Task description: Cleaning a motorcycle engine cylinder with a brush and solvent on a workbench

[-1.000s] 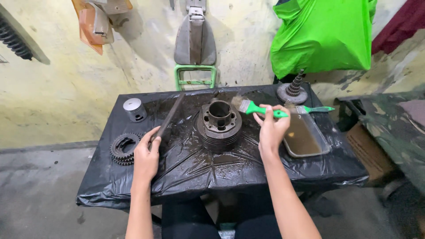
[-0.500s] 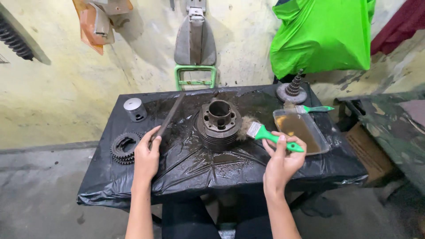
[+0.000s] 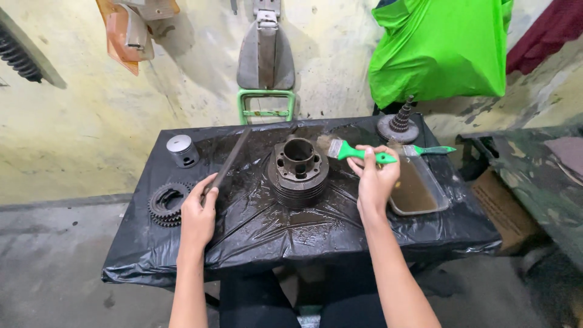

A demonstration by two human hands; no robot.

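Observation:
A dark finned engine cylinder (image 3: 299, 172) stands upright in the middle of a table covered in black plastic (image 3: 273, 228). My right hand (image 3: 375, 180) holds a green-handled paintbrush (image 3: 352, 152) by the handle, its bristles beside the cylinder's top right. My left hand (image 3: 199, 215) rests on the plastic at the left and grips the near end of a long dark flat bar (image 3: 229, 160) that runs toward the back of the table.
A tray of brown liquid (image 3: 416, 188) lies right of my right hand, a second green brush (image 3: 430, 150) across its far end. A stepped gear shaft (image 3: 398, 124) stands at the back right, a silver piston (image 3: 181, 150) and a sprocket (image 3: 166, 203) at the left.
My right hand carried the brush from beside the cylinder down and right toward the tray, then back up to the cylinder's top right. The left hand stayed put.

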